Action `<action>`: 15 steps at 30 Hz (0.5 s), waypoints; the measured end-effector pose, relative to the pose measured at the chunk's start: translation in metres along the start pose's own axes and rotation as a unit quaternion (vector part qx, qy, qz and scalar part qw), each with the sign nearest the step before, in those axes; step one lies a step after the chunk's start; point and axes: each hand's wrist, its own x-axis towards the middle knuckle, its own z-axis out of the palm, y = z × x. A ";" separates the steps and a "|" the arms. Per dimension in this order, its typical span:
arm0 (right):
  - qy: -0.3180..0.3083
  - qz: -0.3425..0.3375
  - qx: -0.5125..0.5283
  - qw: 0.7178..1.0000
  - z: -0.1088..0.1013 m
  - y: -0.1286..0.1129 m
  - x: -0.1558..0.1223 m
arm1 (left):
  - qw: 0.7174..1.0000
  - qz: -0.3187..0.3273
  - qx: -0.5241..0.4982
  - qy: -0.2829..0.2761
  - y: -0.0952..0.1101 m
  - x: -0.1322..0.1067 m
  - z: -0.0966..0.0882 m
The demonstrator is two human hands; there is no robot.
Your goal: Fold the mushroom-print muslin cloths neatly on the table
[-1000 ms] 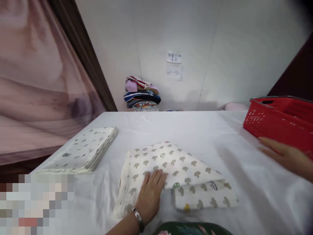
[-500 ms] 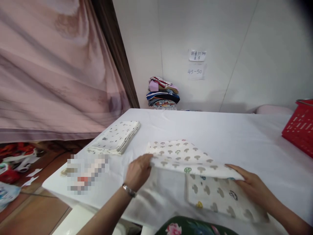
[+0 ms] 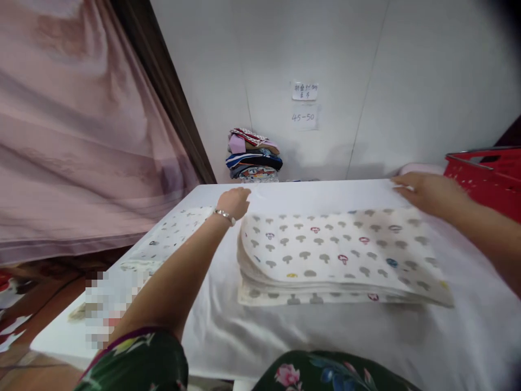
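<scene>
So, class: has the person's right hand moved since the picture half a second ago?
Yes. The right hand has gone away from the person, from the table's near edge to the far corner of the mushroom cloth, close to the red basket.

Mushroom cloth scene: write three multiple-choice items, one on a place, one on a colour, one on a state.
1. Where is the basket?
A. far right of the table
B. on the floor
C. on the left stack

2. What colour is the basket?
A. blue
B. red
C. white

3. How does the mushroom cloth lie?
A. rolled up
B. hanging off the edge
C. folded in flat layers

Answers: 1 A, it sits past the right hand. 2 B, plainly red. 3 C, stacked layers show at its near edge, with the left hand at its far corner.
</scene>
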 end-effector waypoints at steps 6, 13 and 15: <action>-0.261 -0.038 -0.033 0.964 0.077 0.032 -0.099 | 0.969 0.197 -0.120 -0.084 0.022 -0.070 0.085; -0.235 -0.097 -0.117 0.960 0.088 0.095 -0.161 | 0.965 0.214 -0.130 -0.083 0.023 -0.125 0.126; -0.204 -0.113 -0.155 0.960 0.083 0.108 -0.162 | 0.967 0.207 -0.130 -0.065 0.022 -0.122 0.132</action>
